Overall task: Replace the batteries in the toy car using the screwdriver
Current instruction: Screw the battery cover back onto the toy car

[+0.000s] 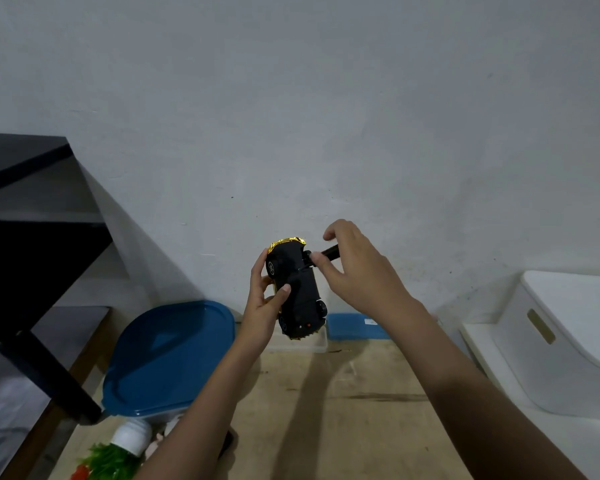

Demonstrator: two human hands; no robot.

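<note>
Aloft, left hand grips toy car; right hand pinches screwdriver above blue lid.

The right hand covers most of the screwdriver, and its tip at the underside of the toy car is too small to make out. The left forearm hides a corner of the blue lid. The green and red thing is cut by the bottom edge, the white box by the right.
</note>
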